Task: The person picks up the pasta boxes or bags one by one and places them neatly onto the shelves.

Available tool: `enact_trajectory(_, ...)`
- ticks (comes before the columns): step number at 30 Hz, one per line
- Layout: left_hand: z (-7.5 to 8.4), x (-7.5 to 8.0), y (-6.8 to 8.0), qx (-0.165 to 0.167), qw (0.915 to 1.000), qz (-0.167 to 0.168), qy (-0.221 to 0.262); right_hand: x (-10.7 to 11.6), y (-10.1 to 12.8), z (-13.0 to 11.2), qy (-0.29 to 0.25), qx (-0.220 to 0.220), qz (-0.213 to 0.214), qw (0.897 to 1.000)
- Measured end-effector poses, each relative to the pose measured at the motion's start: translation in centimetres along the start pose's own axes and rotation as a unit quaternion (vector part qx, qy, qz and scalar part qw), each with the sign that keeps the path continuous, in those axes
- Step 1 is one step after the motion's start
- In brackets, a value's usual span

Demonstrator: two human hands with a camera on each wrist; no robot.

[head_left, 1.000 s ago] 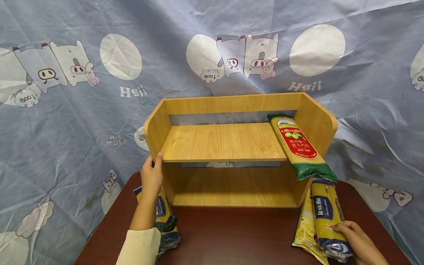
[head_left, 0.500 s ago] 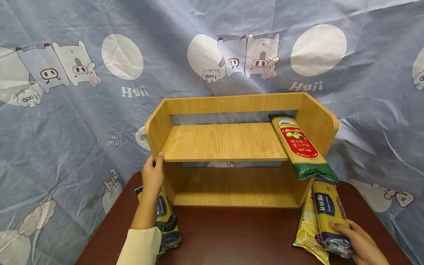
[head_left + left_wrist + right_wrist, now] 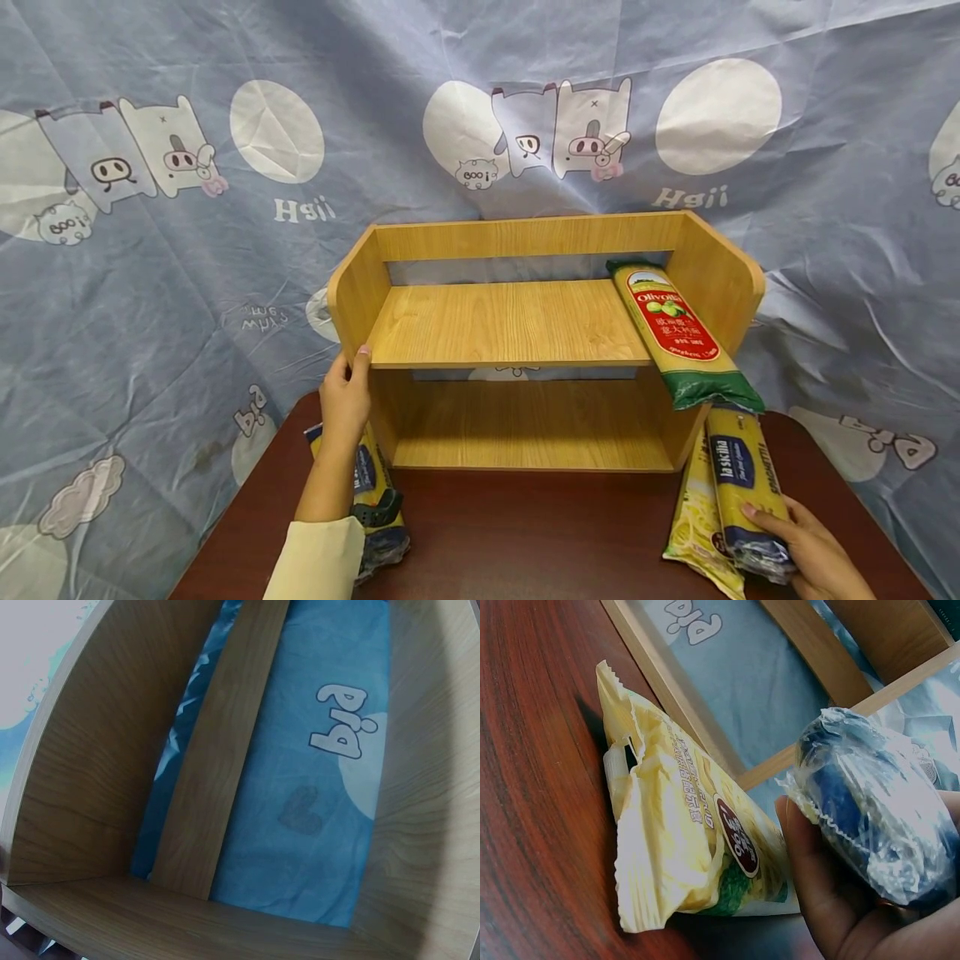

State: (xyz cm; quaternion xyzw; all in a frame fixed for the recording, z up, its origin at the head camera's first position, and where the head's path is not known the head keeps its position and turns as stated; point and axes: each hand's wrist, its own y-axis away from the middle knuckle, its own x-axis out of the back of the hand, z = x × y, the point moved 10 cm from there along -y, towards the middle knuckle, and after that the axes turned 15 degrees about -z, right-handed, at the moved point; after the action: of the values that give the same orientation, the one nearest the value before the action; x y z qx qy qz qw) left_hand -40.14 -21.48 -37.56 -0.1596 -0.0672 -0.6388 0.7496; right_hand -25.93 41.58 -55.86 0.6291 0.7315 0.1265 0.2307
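Observation:
My left hand grips the left side panel of the wooden shelf, thumb at the front edge of its upper board. At the right, my right hand holds a blue-and-yellow spaghetti pack, thumb across its lower part. In the right wrist view the crinkled clear end of that spaghetti pack sits between thumb and fingers. Beside it lies a pale yellow noodle bag. A green-ended Olivoila spaghetti pack rests slanted on the upper board, its lower end jutting past the front edge.
Another blue-and-yellow pasta pack lies left of the shelf, partly hidden behind my left forearm. The shelf stands on a dark red-brown table. A patterned blue-grey cloth hangs behind.
The thumb of my right hand has shifted slightly left and down along the spaghetti pack. My left hand stays on the shelf's side panel.

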Motion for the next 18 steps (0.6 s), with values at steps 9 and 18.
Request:
enact_trajectory(9, 0.1, 0.1, 0.0, -0.004, 1.0, 0.006, -0.002, -0.1, 0.2, -0.3, 0.004, 0.008, -0.002, 1.0)
enact_trajectory(18, 0.1, 0.1, 0.1, -0.008, 0.9999, 0.011, 0.003, -0.5, 0.9, -1.0, 0.004, 0.026, 0.0, 1.0)
